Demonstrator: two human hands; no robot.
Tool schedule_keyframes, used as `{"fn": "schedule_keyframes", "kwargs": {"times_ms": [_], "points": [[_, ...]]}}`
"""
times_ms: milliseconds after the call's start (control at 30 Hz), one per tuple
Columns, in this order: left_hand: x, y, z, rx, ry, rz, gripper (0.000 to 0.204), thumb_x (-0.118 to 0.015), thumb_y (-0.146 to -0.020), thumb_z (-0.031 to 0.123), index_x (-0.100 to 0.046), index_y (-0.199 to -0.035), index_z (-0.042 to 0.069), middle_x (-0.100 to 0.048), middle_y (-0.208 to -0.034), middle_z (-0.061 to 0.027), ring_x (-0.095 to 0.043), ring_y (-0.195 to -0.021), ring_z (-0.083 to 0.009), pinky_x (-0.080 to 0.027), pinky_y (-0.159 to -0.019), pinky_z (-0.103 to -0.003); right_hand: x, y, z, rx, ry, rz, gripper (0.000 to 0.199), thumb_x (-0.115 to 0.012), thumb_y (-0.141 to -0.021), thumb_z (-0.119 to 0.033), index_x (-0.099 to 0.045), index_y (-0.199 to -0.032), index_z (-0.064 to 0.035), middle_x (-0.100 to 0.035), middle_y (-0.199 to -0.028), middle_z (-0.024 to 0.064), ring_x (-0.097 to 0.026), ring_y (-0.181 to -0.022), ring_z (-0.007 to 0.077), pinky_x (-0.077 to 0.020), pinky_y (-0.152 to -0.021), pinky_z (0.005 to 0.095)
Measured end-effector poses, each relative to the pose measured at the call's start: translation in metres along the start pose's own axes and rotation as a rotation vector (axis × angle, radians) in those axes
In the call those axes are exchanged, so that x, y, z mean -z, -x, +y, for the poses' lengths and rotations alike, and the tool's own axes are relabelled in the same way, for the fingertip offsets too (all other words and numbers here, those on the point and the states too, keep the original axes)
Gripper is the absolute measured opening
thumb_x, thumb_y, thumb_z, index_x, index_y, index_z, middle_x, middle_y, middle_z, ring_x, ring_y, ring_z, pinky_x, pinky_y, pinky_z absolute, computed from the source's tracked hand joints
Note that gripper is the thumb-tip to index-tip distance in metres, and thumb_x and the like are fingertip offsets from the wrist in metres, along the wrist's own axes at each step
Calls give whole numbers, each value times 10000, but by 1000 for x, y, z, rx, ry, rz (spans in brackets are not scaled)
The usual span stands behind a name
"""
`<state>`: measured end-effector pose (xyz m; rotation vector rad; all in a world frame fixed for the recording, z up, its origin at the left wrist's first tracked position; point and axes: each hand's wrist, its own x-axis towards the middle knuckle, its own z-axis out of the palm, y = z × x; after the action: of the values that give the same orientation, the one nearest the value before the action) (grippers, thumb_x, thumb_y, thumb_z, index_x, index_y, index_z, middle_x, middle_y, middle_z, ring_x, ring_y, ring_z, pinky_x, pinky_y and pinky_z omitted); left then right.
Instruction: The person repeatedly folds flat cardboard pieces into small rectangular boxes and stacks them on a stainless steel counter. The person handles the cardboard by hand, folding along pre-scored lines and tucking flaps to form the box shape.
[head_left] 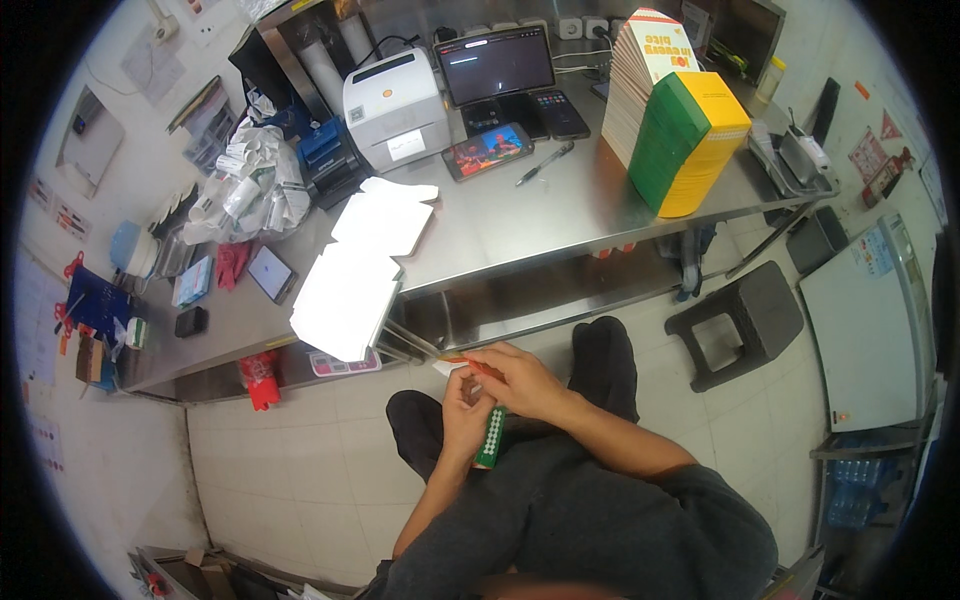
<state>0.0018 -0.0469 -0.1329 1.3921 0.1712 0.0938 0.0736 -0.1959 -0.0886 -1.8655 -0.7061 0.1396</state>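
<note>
Both hands low over lap, near of steel table (pixel 560 215). Left hand (pixel 462 412) fingers closed round green dotted sticker roll (pixel 490 438), roll upright below palm. Right hand (pixel 520 378) fingertips pinch small red-orange sticker strip (pixel 462 362) just above roll. White flat boxes (pixel 355 285) overhang table edge, left of hands; green-yellow carton stack (pixel 690 140) far right

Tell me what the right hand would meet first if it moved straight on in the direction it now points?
The right hand points up-left. First in that line is probably the small flat card at its fingertips, then the stack of white flat boxes overhanging the steel table. Depth is unclear, so it might pass beneath them.
</note>
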Motion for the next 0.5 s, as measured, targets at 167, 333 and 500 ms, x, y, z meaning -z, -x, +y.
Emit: {"fn": "schedule_keyframes", "kwargs": {"times_ms": [167, 333, 500], "points": [[6, -9, 0, -103, 284, 74, 291, -591, -1076, 228, -570, -1318, 69, -652, -1281, -72, -622, -1205, -178, -472, -1057, -373, -6, 2, -2, 21, -20, 36, 337, -653, -1006, -135, -691, -1322, -24, -703, -1227, 167, -693, -1105, 379, -565, -973, 453], [16, -20, 4, 72, 422, 198, 219, -553, -1116, 228, -579, -1278, 83, -672, -1216, -73, -660, -1129, -183, -518, -1001, -374, -15, 5, 0, 174, 175, 100, 299, -663, -999, -111, -706, -1280, -19, -716, -1198, 165, -716, -1056, 348, -585, -923, 425], [15, -26, 7, -45, 114, 221, 112, -650, -1067, 96, -646, -1162, 36, -730, -1063, -62, -707, -969, -153, -546, -882, -300, -13, 3, 3, -81, -99, 169, 260, -723, -971, -88, -727, -1216, -1, -723, -1151, 171, -728, -1022, 334, -588, -880, 393]]}}
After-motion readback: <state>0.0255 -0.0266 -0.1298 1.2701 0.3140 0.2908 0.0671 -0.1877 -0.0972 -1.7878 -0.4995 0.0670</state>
